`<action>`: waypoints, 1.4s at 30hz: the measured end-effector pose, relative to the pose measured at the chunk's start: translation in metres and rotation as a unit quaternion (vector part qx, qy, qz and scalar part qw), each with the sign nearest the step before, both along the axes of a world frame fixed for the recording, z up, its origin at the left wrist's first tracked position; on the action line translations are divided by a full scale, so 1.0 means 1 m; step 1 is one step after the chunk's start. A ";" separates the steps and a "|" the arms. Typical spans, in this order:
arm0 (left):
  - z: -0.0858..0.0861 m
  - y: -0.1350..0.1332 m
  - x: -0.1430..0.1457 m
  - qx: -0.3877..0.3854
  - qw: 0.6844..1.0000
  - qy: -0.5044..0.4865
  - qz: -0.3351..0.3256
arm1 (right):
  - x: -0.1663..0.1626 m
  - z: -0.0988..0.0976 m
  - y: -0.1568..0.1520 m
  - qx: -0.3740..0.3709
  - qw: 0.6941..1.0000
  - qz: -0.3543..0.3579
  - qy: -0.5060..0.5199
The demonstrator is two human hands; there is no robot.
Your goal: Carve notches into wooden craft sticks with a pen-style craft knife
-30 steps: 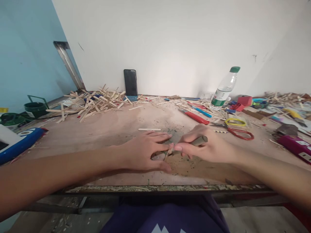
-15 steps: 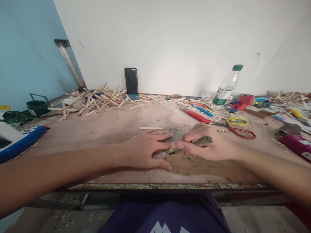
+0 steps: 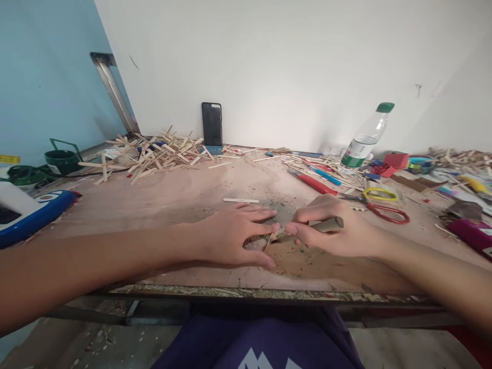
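Observation:
My left hand (image 3: 230, 233) lies flat on the wooden tabletop, fingers spread. Its index fingertip presses on a thin wooden craft stick (image 3: 270, 241), which slants between index finger and thumb; part of the stick is hidden. My right hand (image 3: 326, 225) is closed round a craft knife (image 3: 326, 224) with a rounded olive-grey handle. The tip end of the knife points left, close beside the stick and the left index finger; whether it touches cannot be told. Just beyond my left fingers rests a loose craft stick (image 3: 241, 201). Small green and dark specks lie around both hands.
Behind, a phone (image 3: 212, 124) stands upright near a heap of wooden sticks (image 3: 165, 154). At right are a red-handled cutter (image 3: 317, 184), scissors (image 3: 388, 212) and a leaning bottle (image 3: 361, 146). A blue-and-white object (image 3: 42, 215) sits at left. The table edge (image 3: 246, 294) is close to my body.
The view has shifted slightly, so the scene sits a little further right. My right hand has drawn back a bit from the left fingertip, showing more of the knife. The left hand stays flat.

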State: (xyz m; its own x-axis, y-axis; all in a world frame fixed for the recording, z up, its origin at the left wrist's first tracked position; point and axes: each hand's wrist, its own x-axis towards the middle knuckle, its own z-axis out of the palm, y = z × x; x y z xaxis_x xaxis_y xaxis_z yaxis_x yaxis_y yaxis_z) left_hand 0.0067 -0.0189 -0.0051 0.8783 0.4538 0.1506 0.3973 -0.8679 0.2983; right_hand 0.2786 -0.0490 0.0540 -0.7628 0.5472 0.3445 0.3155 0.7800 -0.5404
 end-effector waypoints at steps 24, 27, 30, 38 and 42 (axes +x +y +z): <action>0.002 -0.002 0.002 -0.009 1.000 0.017 0.003 | -0.002 0.002 -0.005 0.025 0.999 -0.019 -0.007; 0.006 -0.004 0.003 -0.010 0.999 0.028 0.012 | -0.004 0.003 -0.006 0.047 0.999 0.002 -0.001; 0.010 -0.007 0.004 -0.015 0.999 0.033 0.016 | -0.006 0.004 -0.006 0.058 0.998 0.021 0.002; 0.013 -0.007 0.005 -0.022 0.998 0.047 0.026 | -0.005 -0.001 -0.007 0.094 0.994 0.057 0.009; 0.016 -0.008 0.005 -0.022 0.998 0.056 0.030 | -0.003 -0.008 -0.008 0.122 0.991 0.044 0.018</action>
